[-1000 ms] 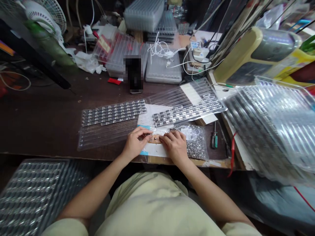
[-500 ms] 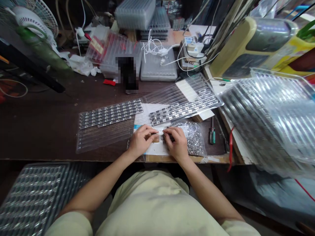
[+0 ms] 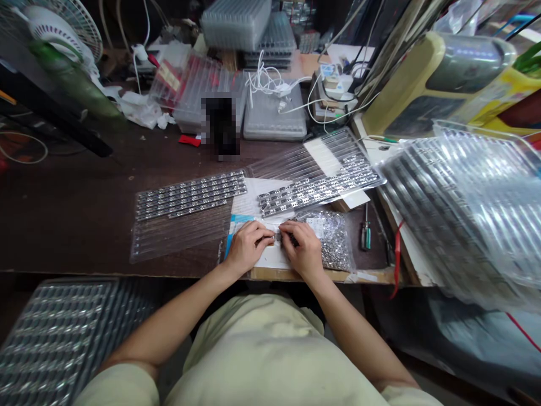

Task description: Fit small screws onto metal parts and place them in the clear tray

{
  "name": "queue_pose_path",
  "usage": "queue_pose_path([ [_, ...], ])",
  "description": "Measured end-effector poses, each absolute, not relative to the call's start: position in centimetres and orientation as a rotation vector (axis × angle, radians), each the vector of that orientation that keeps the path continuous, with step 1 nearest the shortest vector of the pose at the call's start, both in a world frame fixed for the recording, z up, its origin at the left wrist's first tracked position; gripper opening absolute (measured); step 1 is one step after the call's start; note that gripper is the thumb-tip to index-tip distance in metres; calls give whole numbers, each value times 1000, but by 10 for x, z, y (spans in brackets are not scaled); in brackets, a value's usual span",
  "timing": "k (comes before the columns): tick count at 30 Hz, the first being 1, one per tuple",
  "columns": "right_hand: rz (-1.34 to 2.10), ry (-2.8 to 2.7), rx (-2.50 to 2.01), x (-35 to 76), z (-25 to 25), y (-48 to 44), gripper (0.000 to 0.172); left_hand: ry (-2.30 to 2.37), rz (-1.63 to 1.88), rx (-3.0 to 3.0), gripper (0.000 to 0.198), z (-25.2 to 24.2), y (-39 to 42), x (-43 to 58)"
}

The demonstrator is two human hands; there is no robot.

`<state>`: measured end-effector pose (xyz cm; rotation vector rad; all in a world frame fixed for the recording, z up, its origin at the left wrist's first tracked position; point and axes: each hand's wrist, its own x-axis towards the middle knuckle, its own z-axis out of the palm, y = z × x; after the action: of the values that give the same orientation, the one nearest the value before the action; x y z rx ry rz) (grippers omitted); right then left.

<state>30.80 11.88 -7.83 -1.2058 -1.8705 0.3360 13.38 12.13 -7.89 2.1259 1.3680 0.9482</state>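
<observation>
My left hand (image 3: 249, 245) and my right hand (image 3: 302, 248) meet over a white paper sheet (image 3: 253, 194), their fingertips pinching a small metal piece (image 3: 278, 238). Its exact shape is hidden by my fingers. Just right of my right hand lies a clear plastic bag of small silver parts (image 3: 332, 239). Above my hands, a clear blister tray holds rows of dark-and-silver metal parts (image 3: 316, 192). A similar tray with several rows (image 3: 190, 194) lies to the left.
A green-handled screwdriver (image 3: 366, 235) lies right of the bag. A large stack of clear trays (image 3: 460, 214) bulges in from the right. Stacked plastic boxes (image 3: 234, 25), white cables (image 3: 266, 84) and a fan (image 3: 54, 28) crowd the back. A silver-filled tray (image 3: 63, 338) sits below the front-left bench edge.
My hands have drawn closer together. The tan piece seen earlier between them is now mostly hidden, and the view has shifted slightly.
</observation>
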Motion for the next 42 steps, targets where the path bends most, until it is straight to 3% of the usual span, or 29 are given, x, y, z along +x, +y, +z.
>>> queue_pose_path([
  [10, 359, -1884, -1295, 305, -72, 117, 12, 1367, 1003, 2043, 9, -66, 128, 129],
  [16, 281, -2040, -1338, 285, -73, 116, 13, 1919, 979, 2096, 6, -53, 184, 86],
  [23, 267, -2063, -1328, 277, -81, 118, 11, 2096, 894, 2146, 13, -58, 183, 58],
  [27, 207, -2126, -1328, 279, -78, 116, 12, 1907, 869, 2257, 13, -52, 191, 80],
  [33, -50, -2267, -1459, 303, -72, 104, 28, 1694, 776, 2261, 11, -49, 224, 118],
  [37, -45, -2291, -1464, 314, -75, 99, 18, 1590, 905, 1981, 8, -45, 214, 106],
  [42, 37, -2223, -1443, 312, -78, 106, 15, 1277, 875, 1492, 29, -48, 165, 88],
])
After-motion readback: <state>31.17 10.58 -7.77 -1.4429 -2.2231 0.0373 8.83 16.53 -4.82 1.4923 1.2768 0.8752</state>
